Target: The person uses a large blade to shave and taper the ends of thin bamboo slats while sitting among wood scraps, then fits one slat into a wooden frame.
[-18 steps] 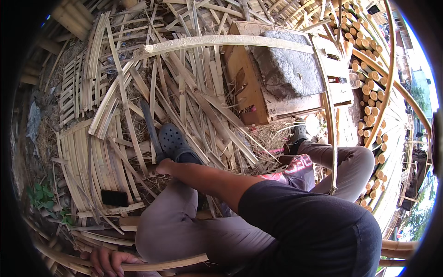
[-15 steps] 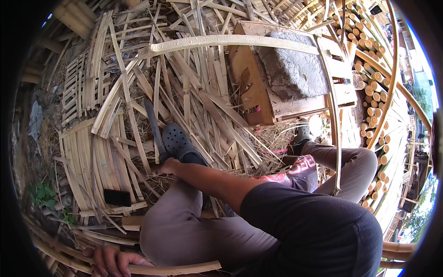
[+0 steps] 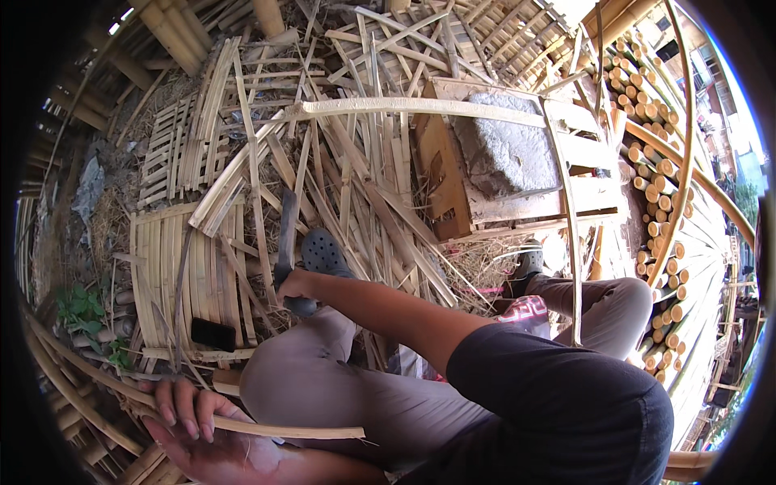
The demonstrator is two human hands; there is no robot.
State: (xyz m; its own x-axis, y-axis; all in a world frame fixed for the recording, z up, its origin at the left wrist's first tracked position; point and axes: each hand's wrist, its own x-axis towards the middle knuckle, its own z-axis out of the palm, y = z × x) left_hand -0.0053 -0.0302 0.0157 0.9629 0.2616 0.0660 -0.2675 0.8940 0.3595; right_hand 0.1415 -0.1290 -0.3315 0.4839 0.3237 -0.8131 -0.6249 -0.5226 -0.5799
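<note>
My right arm reaches across my lap, and my right hand (image 3: 294, 284) is closed around the handle of a machete (image 3: 286, 230). Its dark blade points away from me, beside my grey clog (image 3: 323, 252). At the lower left, my left hand (image 3: 187, 414) has its fingers curled over a long, thin bamboo strip (image 3: 283, 431). The strip's cut end lies over my left thigh, with a few loose fibres at its tip. Its other end runs off to the left past my fingers.
Split bamboo slats (image 3: 356, 178) litter the ground ahead. A grey stone block (image 3: 509, 145) sits on a wooden crate (image 3: 453, 182), with a curved strip (image 3: 420, 105) across it. A black phone (image 3: 213, 334) lies on a slat panel (image 3: 190, 275). Bamboo poles (image 3: 667, 210) are stacked right.
My left hand has come up with the bamboo strip, and its palm side and wrist now show. The machete blade points more straight ahead. The whole view has shifted slightly.
</note>
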